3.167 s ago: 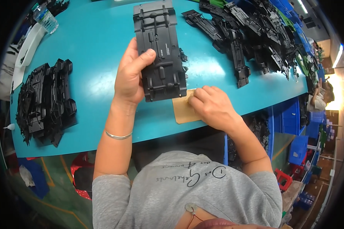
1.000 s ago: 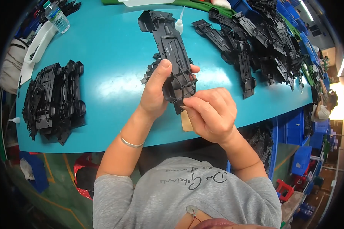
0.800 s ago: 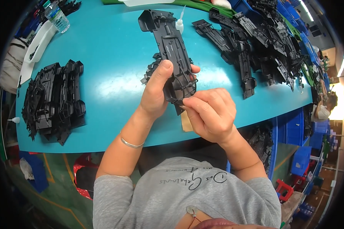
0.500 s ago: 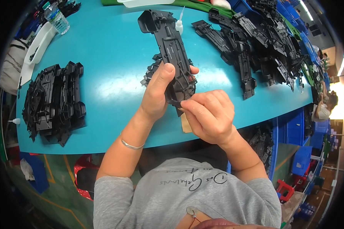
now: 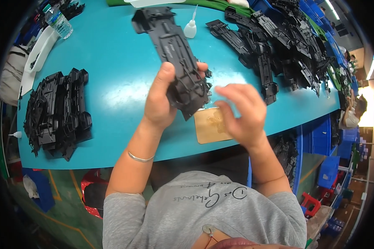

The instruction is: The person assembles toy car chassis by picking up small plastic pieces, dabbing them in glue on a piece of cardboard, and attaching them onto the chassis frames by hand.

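Note:
My left hand (image 5: pixel 158 101) grips a long black plastic chassis (image 5: pixel 170 47), tilted up above the turquoise table, with thumb on its near side and fingertips showing at its right edge. My right hand (image 5: pixel 248 116) is apart from the chassis, to its right, slightly blurred, thumb and fingers spread with nothing seen between them. Below it lies a tan square pad (image 5: pixel 204 128) with a shiny, darker patch in the middle. Small dark parts (image 5: pixel 208 74) peek out behind the chassis, mostly hidden. Beyond stands a white dropper bottle (image 5: pixel 190 30) with a thin tip.
Stacked black chassis (image 5: pixel 56 112) sit at the left of the table (image 5: pixel 116 120). A larger heap of chassis (image 5: pixel 264 54) covers the right side. At the far left are a water bottle (image 5: pixel 59 24) and a white tray (image 5: pixel 43 47). Blue crates (image 5: pixel 318 135) stand beyond the right edge.
My right hand has come off the chassis's lower end and moved right, its fingers parting. The left hand has shifted the chassis leftward, uncovering more of the pad and the dropper bottle.

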A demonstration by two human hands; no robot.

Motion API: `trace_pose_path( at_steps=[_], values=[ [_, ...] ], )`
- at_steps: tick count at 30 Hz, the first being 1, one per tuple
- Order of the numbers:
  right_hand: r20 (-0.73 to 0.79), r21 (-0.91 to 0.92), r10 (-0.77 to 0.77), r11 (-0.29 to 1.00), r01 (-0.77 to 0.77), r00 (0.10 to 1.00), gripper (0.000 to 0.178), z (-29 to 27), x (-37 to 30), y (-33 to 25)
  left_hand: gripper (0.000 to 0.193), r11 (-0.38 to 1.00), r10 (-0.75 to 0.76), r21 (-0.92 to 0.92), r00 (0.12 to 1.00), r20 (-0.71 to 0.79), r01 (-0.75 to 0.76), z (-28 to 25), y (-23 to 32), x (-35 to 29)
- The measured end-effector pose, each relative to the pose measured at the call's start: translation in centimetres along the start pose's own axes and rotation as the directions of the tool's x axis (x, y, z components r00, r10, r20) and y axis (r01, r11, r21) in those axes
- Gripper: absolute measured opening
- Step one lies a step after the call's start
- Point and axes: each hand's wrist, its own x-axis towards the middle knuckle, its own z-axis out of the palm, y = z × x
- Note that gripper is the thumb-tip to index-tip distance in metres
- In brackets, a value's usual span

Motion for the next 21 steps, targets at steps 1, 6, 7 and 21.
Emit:
trace_pose_path(
  at_steps=[1, 6, 7, 21],
  values=[
    [0.001, 0.008, 0.102, 0.995, -0.102, 0.995, 0.023, -0.2, 0.1, 1.0, 0.067, 0.999, 0.026, -0.029, 0.999, -0.023, -0.027, -0.2, 0.3, 0.1],
    [0.277, -0.031, 0.411, 0.907, -0.420, 0.868, 0.014, 1.6, -0.7, 6.0, 0.057, 0.969, 0.030, -0.241, 0.996, -0.081, -0.048, -0.7, 1.0, 0.8],
    [0.298, -0.052, 0.382, 0.921, -0.385, 0.875, 0.014, 2.4, -1.0, 6.6, 0.057, 0.970, 0.030, -0.239, 0.996, -0.079, -0.048, -0.6, 0.9, 0.9],
    [0.428, 0.247, 0.536, 0.705, -0.665, 0.727, 0.010, 1.3, -1.0, 6.1, 0.066, 0.945, -0.049, -0.325, 0.998, -0.029, 0.037, -1.8, 0.3, 1.0]
  ],
)
